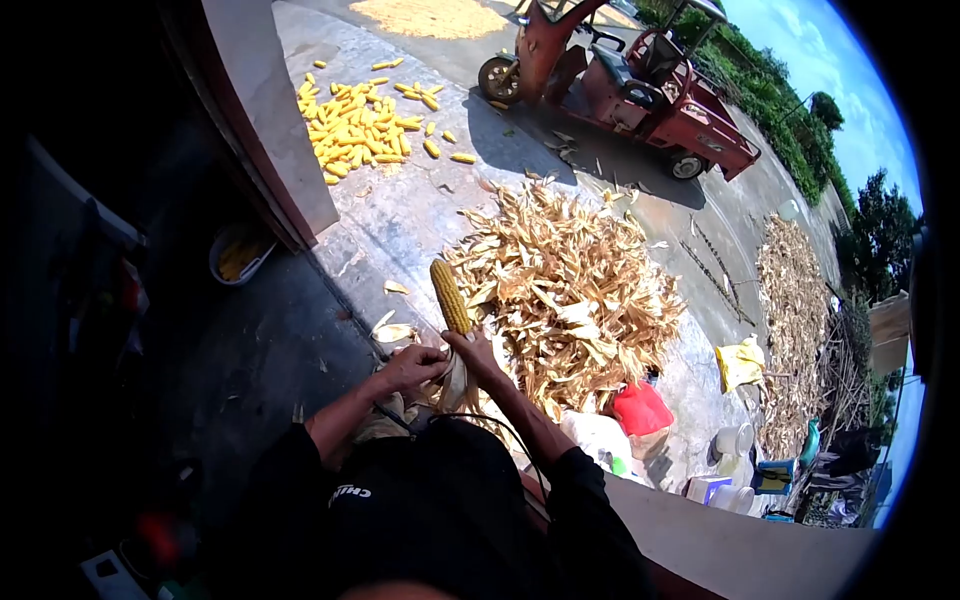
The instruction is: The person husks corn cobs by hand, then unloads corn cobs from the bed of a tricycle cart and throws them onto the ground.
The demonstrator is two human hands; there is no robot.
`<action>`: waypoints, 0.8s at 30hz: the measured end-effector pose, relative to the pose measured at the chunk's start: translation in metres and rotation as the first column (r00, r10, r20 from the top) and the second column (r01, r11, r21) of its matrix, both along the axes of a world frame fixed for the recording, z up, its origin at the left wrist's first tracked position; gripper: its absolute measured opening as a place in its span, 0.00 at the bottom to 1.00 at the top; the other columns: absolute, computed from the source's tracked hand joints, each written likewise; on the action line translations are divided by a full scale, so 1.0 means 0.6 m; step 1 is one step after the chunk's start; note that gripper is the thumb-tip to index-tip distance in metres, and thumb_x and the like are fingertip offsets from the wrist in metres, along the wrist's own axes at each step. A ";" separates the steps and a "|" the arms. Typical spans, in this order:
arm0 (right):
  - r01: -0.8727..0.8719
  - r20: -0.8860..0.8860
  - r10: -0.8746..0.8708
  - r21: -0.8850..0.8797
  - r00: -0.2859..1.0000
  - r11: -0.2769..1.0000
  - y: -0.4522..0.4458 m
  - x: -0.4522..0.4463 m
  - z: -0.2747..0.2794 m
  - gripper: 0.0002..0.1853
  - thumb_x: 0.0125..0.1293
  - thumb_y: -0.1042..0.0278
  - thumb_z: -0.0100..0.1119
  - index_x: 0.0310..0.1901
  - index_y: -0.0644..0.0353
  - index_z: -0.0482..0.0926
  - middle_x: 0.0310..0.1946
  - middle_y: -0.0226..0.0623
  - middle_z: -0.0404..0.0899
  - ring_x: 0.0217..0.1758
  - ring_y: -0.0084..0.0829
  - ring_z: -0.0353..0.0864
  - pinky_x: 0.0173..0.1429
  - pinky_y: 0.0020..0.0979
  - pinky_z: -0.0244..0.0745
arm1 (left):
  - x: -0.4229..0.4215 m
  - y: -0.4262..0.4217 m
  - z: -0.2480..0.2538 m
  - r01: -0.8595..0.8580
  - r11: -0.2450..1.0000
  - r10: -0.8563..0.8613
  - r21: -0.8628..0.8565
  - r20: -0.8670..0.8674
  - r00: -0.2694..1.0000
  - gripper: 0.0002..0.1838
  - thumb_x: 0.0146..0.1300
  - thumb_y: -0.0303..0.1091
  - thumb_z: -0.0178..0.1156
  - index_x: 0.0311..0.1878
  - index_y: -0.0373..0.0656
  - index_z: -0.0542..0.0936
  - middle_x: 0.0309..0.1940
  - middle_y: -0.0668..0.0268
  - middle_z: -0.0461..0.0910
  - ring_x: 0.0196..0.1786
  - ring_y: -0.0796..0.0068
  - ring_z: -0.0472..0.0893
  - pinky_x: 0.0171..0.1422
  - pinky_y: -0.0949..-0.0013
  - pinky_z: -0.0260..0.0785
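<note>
Clearly, my right grip (476,357) is closed around the base of the corn ear (451,297), its bare kernels pointing up and away from me, while my left grip (412,368) pinches the pale husk (455,385) below. I'd judge it best to brace the ear and tear close to the stem — one short, firm tug. Just beyond lies a heap of dry husks (570,290) on sunlit concrete (380,230); farther off, a pile of yellow ears (360,125) and a red cargo tricycle (640,95). Leftward the floor is dim — a bucket (246,270) stands near the doorpost (275,110).
</note>
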State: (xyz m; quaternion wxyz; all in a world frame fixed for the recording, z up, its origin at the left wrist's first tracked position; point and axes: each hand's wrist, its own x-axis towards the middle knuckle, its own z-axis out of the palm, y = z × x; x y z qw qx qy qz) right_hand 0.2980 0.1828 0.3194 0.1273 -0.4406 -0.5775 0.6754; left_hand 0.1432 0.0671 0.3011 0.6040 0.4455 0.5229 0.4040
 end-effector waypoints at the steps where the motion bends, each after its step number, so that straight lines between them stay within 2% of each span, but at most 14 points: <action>1: 0.014 -0.055 -0.014 -0.008 0.998 1.000 0.005 0.008 -0.001 0.22 0.60 0.52 0.65 0.43 0.65 0.77 0.31 0.34 0.79 0.35 0.24 0.77 0.37 0.27 0.72 | -0.012 -0.008 0.010 0.077 0.990 -0.072 -0.115 0.041 0.997 0.16 0.66 0.38 0.61 0.46 0.32 0.81 0.33 0.67 0.82 0.35 0.80 0.79 0.43 0.74 0.73; 2: 0.024 -0.056 -0.024 0.000 0.998 1.000 0.015 0.015 -0.001 0.22 0.60 0.52 0.65 0.43 0.65 0.77 0.31 0.34 0.79 0.35 0.24 0.77 0.37 0.27 0.72 | -0.026 -0.017 0.021 0.155 0.961 -0.139 -0.228 0.088 0.986 0.18 0.66 0.40 0.62 0.46 0.32 0.81 0.33 0.66 0.82 0.35 0.80 0.79 0.44 0.75 0.74; 4: 0.039 -0.163 -0.061 -0.133 0.985 0.990 0.027 0.027 0.025 0.19 0.62 0.56 0.61 0.41 0.68 0.78 0.29 0.39 0.81 0.33 0.29 0.81 0.38 0.30 0.75 | -0.073 -0.030 -0.021 0.172 0.964 -0.181 -0.204 -0.025 0.983 0.24 0.62 0.45 0.65 0.51 0.33 0.80 0.38 0.61 0.83 0.41 0.74 0.82 0.49 0.71 0.75; 5: -0.013 -0.204 -0.010 -0.111 0.979 0.994 0.034 0.035 0.038 0.17 0.63 0.57 0.61 0.40 0.66 0.78 0.29 0.40 0.82 0.32 0.28 0.81 0.39 0.30 0.76 | -0.104 -0.033 -0.059 0.100 0.989 -0.135 -0.108 -0.396 0.908 0.28 0.61 0.48 0.66 0.55 0.33 0.78 0.43 0.58 0.83 0.45 0.71 0.81 0.51 0.68 0.75; 6: -0.006 -0.203 -0.016 -0.111 0.979 0.994 0.039 0.040 0.046 0.17 0.63 0.57 0.61 0.40 0.66 0.78 0.29 0.40 0.82 0.32 0.28 0.81 0.39 0.30 0.76 | -0.116 -0.035 -0.080 0.064 0.998 -0.038 0.010 -0.705 0.708 0.33 0.59 0.50 0.68 0.58 0.33 0.76 0.48 0.55 0.82 0.50 0.67 0.81 0.53 0.65 0.75; 8: -0.122 -0.176 0.119 -0.010 0.977 0.992 0.041 0.042 0.055 0.15 0.64 0.58 0.60 0.40 0.65 0.78 0.29 0.37 0.82 0.31 0.27 0.81 0.40 0.30 0.75 | -0.125 0.005 -0.058 -0.221 0.974 0.155 -0.057 -0.545 0.824 0.41 0.58 0.52 0.69 0.65 0.30 0.69 0.56 0.51 0.77 0.58 0.62 0.78 0.59 0.62 0.72; 10: -0.174 -0.203 0.167 -0.015 0.965 0.985 0.032 0.032 0.045 0.13 0.67 0.60 0.57 0.41 0.63 0.77 0.28 0.34 0.81 0.32 0.25 0.80 0.40 0.29 0.75 | -0.092 0.055 0.071 -0.380 0.906 0.356 -0.185 -0.150 0.922 0.43 0.58 0.52 0.68 0.66 0.26 0.66 0.57 0.52 0.77 0.59 0.63 0.77 0.62 0.64 0.70; 11: -0.209 -0.254 0.194 -0.035 0.948 0.977 0.022 0.025 0.044 0.13 0.68 0.60 0.57 0.41 0.63 0.77 0.28 0.34 0.81 0.32 0.25 0.80 0.40 0.28 0.75 | -0.092 0.079 0.049 -0.339 0.927 0.344 -0.162 0.002 0.939 0.38 0.64 0.54 0.63 0.67 0.35 0.67 0.57 0.60 0.77 0.61 0.72 0.73 0.59 0.66 0.69; 12: -0.248 -0.308 0.221 -0.050 0.925 0.968 0.014 0.013 0.052 0.13 0.69 0.60 0.57 0.41 0.63 0.76 0.29 0.33 0.81 0.32 0.24 0.80 0.40 0.28 0.75 | -0.081 0.094 0.055 -0.313 0.950 0.312 -0.018 0.151 0.938 0.32 0.65 0.50 0.62 0.64 0.36 0.70 0.52 0.61 0.79 0.55 0.74 0.77 0.55 0.68 0.71; 14: -0.262 -0.365 0.223 -0.058 0.904 0.963 -0.009 -0.004 0.077 0.13 0.70 0.59 0.56 0.41 0.63 0.76 0.29 0.32 0.80 0.32 0.23 0.80 0.39 0.27 0.75 | -0.036 0.110 0.128 -0.337 0.939 0.339 -0.074 0.378 0.862 0.25 0.65 0.47 0.63 0.55 0.36 0.74 0.44 0.63 0.81 0.46 0.75 0.81 0.50 0.70 0.73; 16: -0.294 -0.345 0.252 -0.074 0.904 0.953 -0.008 -0.011 0.080 0.15 0.69 0.59 0.58 0.42 0.65 0.77 0.31 0.34 0.81 0.33 0.24 0.80 0.40 0.28 0.76 | -0.016 0.119 0.131 -0.431 0.899 0.384 0.077 0.333 0.861 0.21 0.64 0.45 0.65 0.48 0.38 0.74 0.37 0.64 0.81 0.38 0.75 0.81 0.45 0.71 0.75; 18: -0.268 -0.260 0.234 -0.101 0.937 0.958 0.000 -0.009 0.077 0.16 0.67 0.59 0.60 0.45 0.67 0.78 0.34 0.35 0.83 0.34 0.26 0.81 0.40 0.28 0.77 | -0.006 0.121 0.128 -0.471 0.872 0.425 0.134 0.271 0.864 0.21 0.63 0.45 0.66 0.47 0.38 0.73 0.35 0.65 0.80 0.36 0.75 0.81 0.43 0.70 0.75; 22: -0.255 -0.164 0.252 0.003 0.954 0.967 -0.002 -0.016 0.080 0.15 0.63 0.63 0.63 0.42 0.68 0.80 0.33 0.37 0.84 0.33 0.26 0.82 0.40 0.28 0.78 | 0.011 0.116 0.142 -0.489 0.855 0.461 0.175 0.177 0.870 0.31 0.59 0.48 0.69 0.55 0.36 0.68 0.39 0.65 0.76 0.41 0.76 0.77 0.45 0.70 0.73; 24: -0.222 -0.176 0.212 -0.039 0.961 0.974 -0.007 -0.018 0.076 0.12 0.63 0.64 0.63 0.39 0.67 0.81 0.31 0.34 0.83 0.32 0.24 0.81 0.38 0.27 0.76 | 0.015 0.111 0.145 -0.481 0.847 0.474 0.226 0.089 0.876 0.42 0.55 0.52 0.72 0.62 0.33 0.64 0.48 0.60 0.74 0.50 0.71 0.74 0.55 0.69 0.70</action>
